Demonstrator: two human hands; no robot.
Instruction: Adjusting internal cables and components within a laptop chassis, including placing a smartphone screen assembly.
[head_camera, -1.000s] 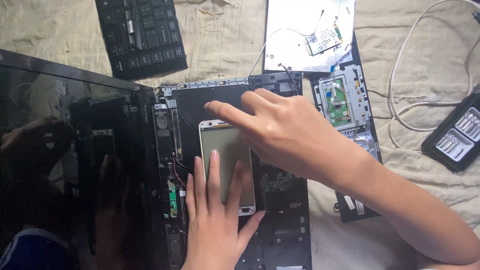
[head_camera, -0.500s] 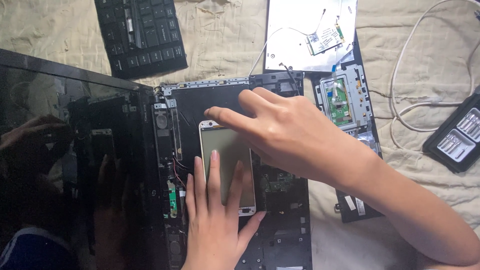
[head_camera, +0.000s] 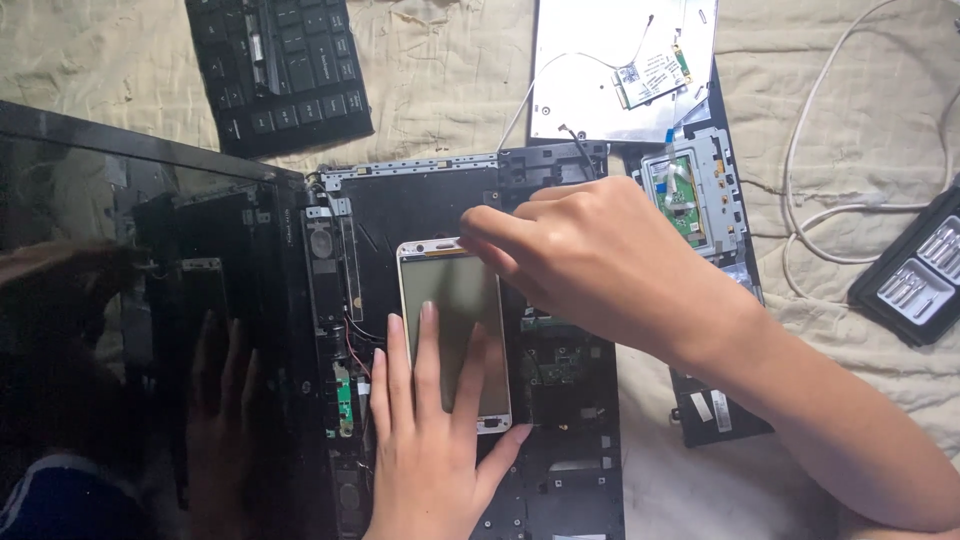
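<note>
White-rimmed phone (head_camera: 455, 330) with greenish-grey screen; black laptop base (head_camera: 430, 210); black keyboard (head_camera: 275, 70); cream quilted bedcover (head_camera: 440, 70); white cable (head_camera: 820, 200); green circuit board (head_camera: 345, 400).

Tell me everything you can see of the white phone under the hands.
The white phone lies flat, screen up, on the opened black laptop base. It is a slim rectangle with a white frame and a dull grey-green screen that is dark. The left hand rests flat on its lower half, fingers spread over the glass. The right hand touches its top right corner with the fingertips.
</note>
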